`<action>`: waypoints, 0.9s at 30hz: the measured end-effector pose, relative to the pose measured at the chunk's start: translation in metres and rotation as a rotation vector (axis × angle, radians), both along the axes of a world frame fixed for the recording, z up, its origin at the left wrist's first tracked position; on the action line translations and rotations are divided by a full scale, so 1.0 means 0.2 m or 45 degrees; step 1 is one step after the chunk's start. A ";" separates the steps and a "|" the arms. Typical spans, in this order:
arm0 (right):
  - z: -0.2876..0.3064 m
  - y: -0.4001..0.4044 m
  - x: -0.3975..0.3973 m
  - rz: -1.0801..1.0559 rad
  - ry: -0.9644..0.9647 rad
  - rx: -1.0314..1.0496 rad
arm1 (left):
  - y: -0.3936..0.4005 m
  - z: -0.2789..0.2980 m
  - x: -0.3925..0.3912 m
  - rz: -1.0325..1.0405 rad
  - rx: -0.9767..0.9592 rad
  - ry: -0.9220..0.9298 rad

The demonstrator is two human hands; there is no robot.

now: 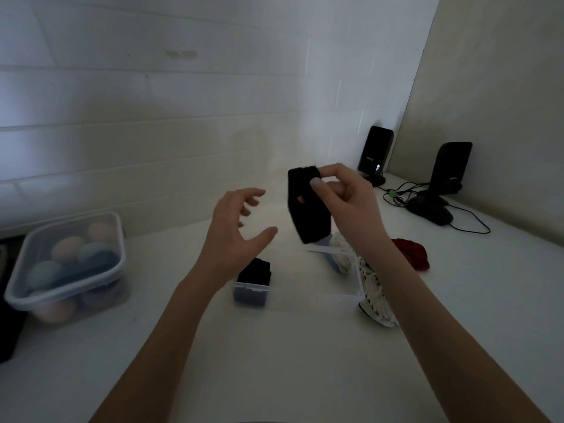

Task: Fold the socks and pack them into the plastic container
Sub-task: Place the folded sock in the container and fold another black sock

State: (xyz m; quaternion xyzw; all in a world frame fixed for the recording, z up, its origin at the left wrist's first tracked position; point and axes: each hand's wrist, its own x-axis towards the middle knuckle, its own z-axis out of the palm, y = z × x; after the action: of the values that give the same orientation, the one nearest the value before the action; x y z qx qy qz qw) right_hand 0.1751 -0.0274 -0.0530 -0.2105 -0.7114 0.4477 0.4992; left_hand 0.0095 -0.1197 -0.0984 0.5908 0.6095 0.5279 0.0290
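My right hand [345, 199] pinches a folded black sock [308, 209] by its top edge and holds it up in the air above the table. My left hand [238, 230] hovers just left of the sock with fingers spread, holding nothing. Below the hands stands a clear plastic container [335, 296] on the white table; a black folded sock [254, 271] sits at its left end. White patterned socks [377, 297] lie at the container's right side, partly hidden by my right forearm. A red sock [412, 253] lies further right.
A lidded clear tub [65, 267] of coloured balls stands at the left. Two black speakers [375, 154] [451, 166], a dark mouse [430, 210] and cables sit in the back right corner. A white tiled wall runs behind the table.
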 end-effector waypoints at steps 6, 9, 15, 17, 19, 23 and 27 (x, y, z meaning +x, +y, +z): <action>-0.03 0.01 -0.06 0.171 -0.091 -0.175 | 0.09 0.14 0.03 -0.482 -0.143 -0.477; -0.02 0.05 -0.08 0.315 -0.146 -0.271 | 0.15 0.11 0.00 -0.482 -0.121 -0.639; -0.04 0.11 -0.13 0.499 -0.244 -0.229 | 0.18 0.05 -0.06 -0.398 -0.175 -0.686; -0.04 0.11 -0.16 0.453 -0.267 -0.155 | 0.17 0.05 -0.05 -0.397 -0.229 -0.667; -0.05 0.13 -0.18 0.395 -0.271 -0.099 | 0.16 0.04 -0.05 -0.422 -0.261 -0.659; -0.06 0.16 -0.20 0.133 -0.328 0.116 | 0.14 0.03 -0.05 -0.501 -0.318 -0.677; -0.07 0.19 -0.20 -0.013 -0.338 0.109 | 0.14 0.02 -0.03 -0.566 -0.360 -0.671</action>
State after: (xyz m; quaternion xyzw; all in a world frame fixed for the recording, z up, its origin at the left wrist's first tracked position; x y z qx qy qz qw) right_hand 0.1357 0.0096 -0.0678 -0.2500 -0.7885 0.3828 0.4114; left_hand 0.0040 -0.0915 -0.0938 0.5428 0.5047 0.5534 0.3800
